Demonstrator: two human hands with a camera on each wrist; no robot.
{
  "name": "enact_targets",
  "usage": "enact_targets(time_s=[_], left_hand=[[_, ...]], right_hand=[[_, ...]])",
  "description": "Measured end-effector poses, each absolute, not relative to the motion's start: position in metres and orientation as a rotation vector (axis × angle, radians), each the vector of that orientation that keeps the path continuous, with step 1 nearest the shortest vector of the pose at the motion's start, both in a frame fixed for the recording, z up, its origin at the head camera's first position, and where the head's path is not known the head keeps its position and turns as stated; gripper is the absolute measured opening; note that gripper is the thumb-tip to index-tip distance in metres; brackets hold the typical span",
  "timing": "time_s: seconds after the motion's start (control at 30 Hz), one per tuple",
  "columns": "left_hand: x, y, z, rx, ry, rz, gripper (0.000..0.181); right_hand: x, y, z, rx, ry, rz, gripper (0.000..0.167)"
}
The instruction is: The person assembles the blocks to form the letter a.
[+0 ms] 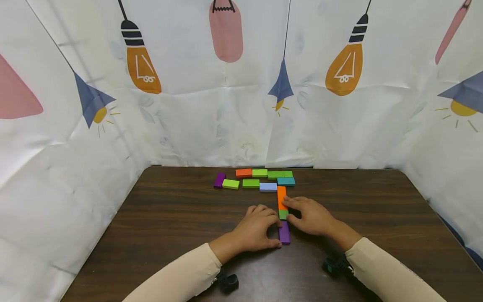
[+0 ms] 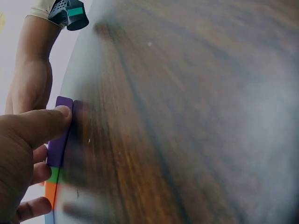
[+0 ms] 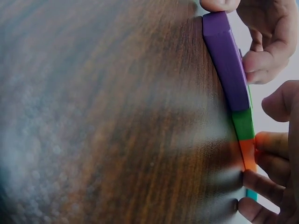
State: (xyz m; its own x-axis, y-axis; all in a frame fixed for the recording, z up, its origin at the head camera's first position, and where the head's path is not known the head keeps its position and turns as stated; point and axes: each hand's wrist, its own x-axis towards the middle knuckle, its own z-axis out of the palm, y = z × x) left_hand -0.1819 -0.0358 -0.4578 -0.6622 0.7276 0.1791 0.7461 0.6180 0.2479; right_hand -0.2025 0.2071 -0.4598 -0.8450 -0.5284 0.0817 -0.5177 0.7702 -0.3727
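On the counter [image 1: 170, 218], the left hand [image 1: 256, 228] pinches the purple block [image 1: 284, 235], thumb at its near end and fingers at its left side; the green block [image 1: 283, 215] adjoins its far end, and the right hand [image 1: 311, 214], fingers spread, touches the orange block [image 1: 281, 196] from the right

Plain cream long sleeves, btw: left sleeve [image 1: 175, 274] and right sleeve [image 1: 390, 268] basically same shade, cuffs ending short of wrists. Left hand [image 1: 256, 230] and right hand [image 1: 311, 214] bare. Chunky black left-arm camera [image 1: 228, 283]. Right-arm camera [image 2: 75, 15] dark too, green rectangle on it, plus dark mount [image 2: 60, 8] dotted with tiny holes.
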Motion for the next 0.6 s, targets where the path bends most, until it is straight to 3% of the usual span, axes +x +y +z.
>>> enact_targets(time_s=[0.6], left_hand=[[-0.1836,-0.0302,-0.4577,-1.232,-2.797,-0.439,0.042]], right_hand=[[-0.2019,0.2076,-0.4585,-0.874,2.92,-0.605,0.055]])
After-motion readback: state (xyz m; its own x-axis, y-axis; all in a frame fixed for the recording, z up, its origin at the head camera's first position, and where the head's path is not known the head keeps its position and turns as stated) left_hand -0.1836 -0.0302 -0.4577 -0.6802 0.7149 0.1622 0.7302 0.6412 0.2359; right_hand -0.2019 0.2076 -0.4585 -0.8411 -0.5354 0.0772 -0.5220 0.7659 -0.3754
